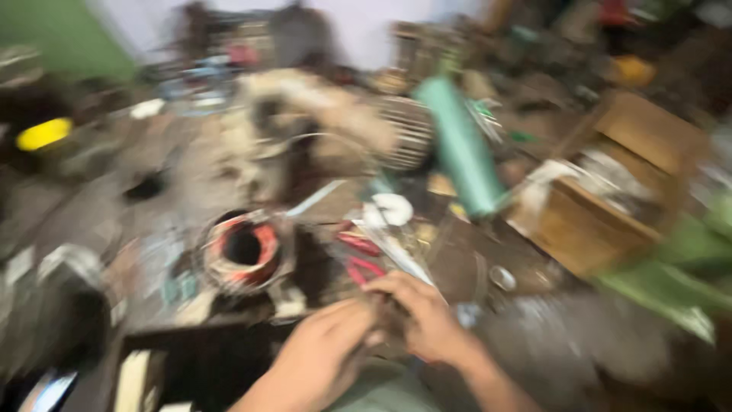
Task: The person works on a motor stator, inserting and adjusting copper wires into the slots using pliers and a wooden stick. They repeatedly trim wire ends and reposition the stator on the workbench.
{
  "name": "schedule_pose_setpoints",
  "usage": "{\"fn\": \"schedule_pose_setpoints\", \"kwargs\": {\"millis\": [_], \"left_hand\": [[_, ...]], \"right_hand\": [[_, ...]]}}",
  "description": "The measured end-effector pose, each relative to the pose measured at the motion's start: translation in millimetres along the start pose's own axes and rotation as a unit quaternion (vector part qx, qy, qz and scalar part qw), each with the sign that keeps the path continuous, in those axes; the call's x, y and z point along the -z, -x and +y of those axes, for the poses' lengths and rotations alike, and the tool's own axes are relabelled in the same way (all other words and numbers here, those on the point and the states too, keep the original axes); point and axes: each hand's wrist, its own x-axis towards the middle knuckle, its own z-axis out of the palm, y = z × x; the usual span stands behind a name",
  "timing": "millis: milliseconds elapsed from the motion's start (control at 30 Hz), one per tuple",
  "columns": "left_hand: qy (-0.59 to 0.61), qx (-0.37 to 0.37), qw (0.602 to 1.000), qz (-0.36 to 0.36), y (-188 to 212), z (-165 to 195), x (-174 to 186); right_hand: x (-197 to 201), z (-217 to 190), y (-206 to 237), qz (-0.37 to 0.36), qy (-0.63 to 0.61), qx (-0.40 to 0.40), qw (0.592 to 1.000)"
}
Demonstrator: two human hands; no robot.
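The picture is heavily motion-blurred. My left hand (324,355) and my right hand (423,317) meet at the bottom centre, fingers curled around something small and dark that I cannot make out. Just beyond my right hand lie red-handled pliers (360,255) and a pale metal strip (400,255). To the left of the hands sits a round motor stator (245,248) with reddish copper windings around a dark hole.
A teal cylinder (460,149) stands tilted behind the hands. A wooden box (610,187) is at the right, a fan-like grille (408,130) at the back, a yellow object (43,133) far left. Clutter covers the dark workbench (526,328).
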Motion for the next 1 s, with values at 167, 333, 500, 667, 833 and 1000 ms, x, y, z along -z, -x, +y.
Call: {"fn": "schedule_pose_setpoints", "kwargs": {"millis": [167,333,500,667,833,1000], "left_hand": [[-0.073,-0.011,0.995,0.068,-0.5,30.1,14.2],[-0.117,-0.022,0.960,0.255,39.2,7.1,47.2],[-0.198,0.116,0.959,0.167,86.9,-53.1,52.1],[-0.274,0.065,0.919,0.276,99.7,-76.5,46.1],[-0.307,0.063,0.900,0.304,90.8,-74.6,45.8],[-0.305,0.053,0.899,0.310,90.4,-74.0,48.3]], "right_hand": [[-90.7,9.1,-42.6,-0.056,-0.421,0.119,0.897],[-91.6,10.0,-41.1,0.027,-0.017,0.051,0.998],[-89.6,15.3,-26.3,0.005,-0.207,-0.025,0.978],[-96.8,21.9,-7.5,0.059,-0.213,0.068,0.973],[-94.6,57.8,11.8,0.101,-0.189,0.018,0.977],[-6.8,107.6,-14.5,-0.179,-0.108,0.006,0.978]]}}
